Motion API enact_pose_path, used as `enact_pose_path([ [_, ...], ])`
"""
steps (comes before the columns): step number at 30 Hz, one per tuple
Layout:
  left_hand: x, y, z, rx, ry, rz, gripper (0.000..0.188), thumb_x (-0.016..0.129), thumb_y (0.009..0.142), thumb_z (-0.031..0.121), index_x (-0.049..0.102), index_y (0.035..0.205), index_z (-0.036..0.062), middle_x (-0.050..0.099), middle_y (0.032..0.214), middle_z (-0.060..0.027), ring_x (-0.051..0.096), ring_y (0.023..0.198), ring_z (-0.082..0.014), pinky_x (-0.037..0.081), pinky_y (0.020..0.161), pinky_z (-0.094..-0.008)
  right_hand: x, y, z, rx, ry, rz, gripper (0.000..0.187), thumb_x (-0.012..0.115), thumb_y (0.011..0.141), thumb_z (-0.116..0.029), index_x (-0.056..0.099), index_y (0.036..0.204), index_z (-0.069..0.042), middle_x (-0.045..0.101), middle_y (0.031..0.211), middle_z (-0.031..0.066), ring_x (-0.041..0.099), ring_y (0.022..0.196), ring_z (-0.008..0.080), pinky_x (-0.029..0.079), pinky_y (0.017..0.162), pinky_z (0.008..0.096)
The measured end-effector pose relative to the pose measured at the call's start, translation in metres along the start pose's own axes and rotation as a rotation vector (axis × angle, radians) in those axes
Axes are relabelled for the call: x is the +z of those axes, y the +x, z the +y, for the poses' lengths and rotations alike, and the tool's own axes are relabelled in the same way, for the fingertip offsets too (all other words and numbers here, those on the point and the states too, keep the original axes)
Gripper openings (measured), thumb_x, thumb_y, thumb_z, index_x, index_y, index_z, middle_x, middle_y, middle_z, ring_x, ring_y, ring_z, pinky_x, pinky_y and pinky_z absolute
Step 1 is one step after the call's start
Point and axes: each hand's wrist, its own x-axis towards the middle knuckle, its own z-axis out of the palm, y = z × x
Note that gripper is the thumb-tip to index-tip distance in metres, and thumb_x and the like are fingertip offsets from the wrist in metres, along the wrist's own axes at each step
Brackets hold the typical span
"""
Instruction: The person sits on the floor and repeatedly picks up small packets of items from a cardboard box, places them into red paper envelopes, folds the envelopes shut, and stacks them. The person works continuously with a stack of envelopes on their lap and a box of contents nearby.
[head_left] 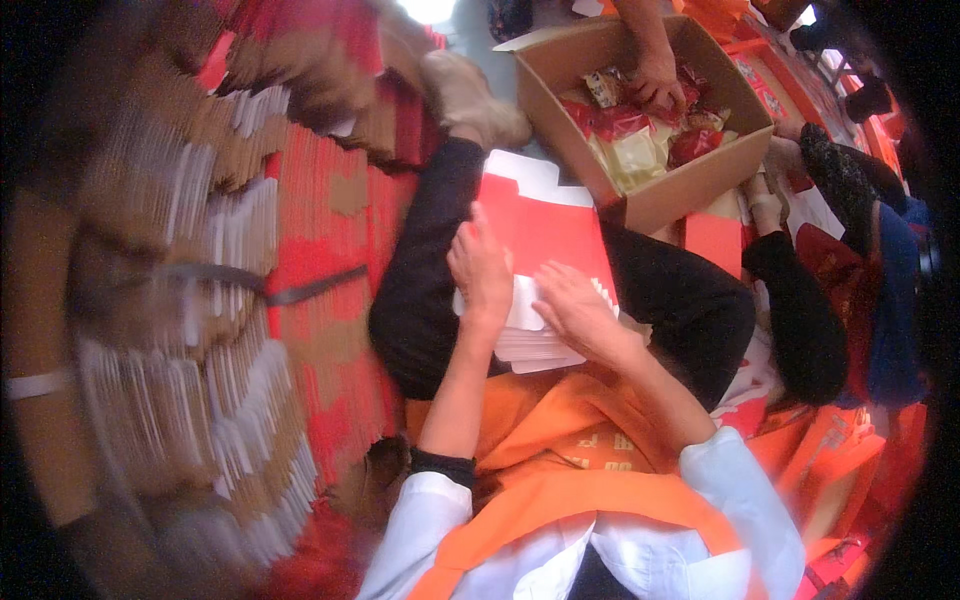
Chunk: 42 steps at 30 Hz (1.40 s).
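A stack of flat red-and-white carton blanks [555,235] lies across my lap, white flaps jutting out at its far and near ends. My left hand [482,268] rests at the left edge of the top blank, index finger stretched out along it and the others slightly bent. Over the near white flaps lies my right hand [580,305], palm down, its fingers spread and pointing to the upper left. Neither hand is seen gripping anything, though the undersides of the fingers are hidden. An orange apron [560,430] covers my front.
Tall stacks of folded red, white and brown cartons [320,300], bound by a dark strap [320,285], stand on the left. Ahead right is an open cardboard box [690,185] of wrapped packets, with another person's hand [658,82] inside. Orange bags [830,450] lie at right.
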Motion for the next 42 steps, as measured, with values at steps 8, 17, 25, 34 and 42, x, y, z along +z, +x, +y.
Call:
enact_pose_path([
  [8,-0.034,0.008,-0.015,-0.222,-1.028,-0.172,0.033,0.047,0.091,0.027,0.053,0.108,-0.0015,0.060,0.083,-0.0058,0.054,0.074,-0.0108,0.045,0.068,-0.0273,-0.007,-0.004,-0.005,-0.099,0.154,0.160,0.023,0.054,0.083,-0.012,0.056,0.103,0.001,0.055,0.109,0.0163,0.052,0.102,0.0322,0.043,0.087,0.0354],
  [17,-0.081,-0.082,0.036,-0.378,-1.194,0.028,0.034,0.040,0.095,0.027,0.056,0.103,-0.0021,0.058,0.095,-0.0056,0.053,0.083,-0.0105,0.044,0.074,-0.0271,-0.042,-0.038,-0.033,0.732,1.802,0.262,0.022,0.050,0.090,-0.022,0.056,0.102,-0.004,0.061,0.100,0.0071,0.058,0.092,0.0175,0.047,0.081,0.0336],
  [25,-0.032,-0.129,0.015,-0.157,-1.034,-0.247,0.045,0.036,0.095,0.031,0.040,0.120,-0.0058,0.048,0.115,-0.0143,0.045,0.104,-0.0203,0.036,0.090,-0.0329,-0.056,-0.049,-0.089,0.664,2.031,0.639,0.034,0.046,0.091,-0.026,0.049,0.120,-0.008,0.055,0.116,0.0078,0.048,0.113,0.0214,0.037,0.096,0.0384],
  [34,-0.068,-0.142,0.053,-0.410,-1.371,-0.260,0.048,0.050,0.089,0.026,0.035,0.126,-0.0017,0.049,0.115,-0.0140,0.049,0.102,-0.0215,0.039,0.088,-0.0336,-0.029,-0.099,-0.096,0.773,1.142,-0.073,0.030,0.043,0.093,-0.023,0.055,0.111,-0.002,0.058,0.109,0.0070,0.052,0.102,0.0169,0.040,0.089,0.0297],
  [42,-0.093,-0.146,0.030,-0.356,-1.153,-0.106,0.027,0.047,0.090,0.014,0.047,0.112,-0.0026,0.056,0.101,-0.0085,0.052,0.093,-0.0154,0.042,0.081,-0.0298,-0.101,-0.107,-0.085,0.258,1.192,-0.521,0.026,0.047,0.089,-0.016,0.058,0.101,0.003,0.061,0.097,0.0165,0.057,0.097,0.0216,0.043,0.087,0.0311],
])
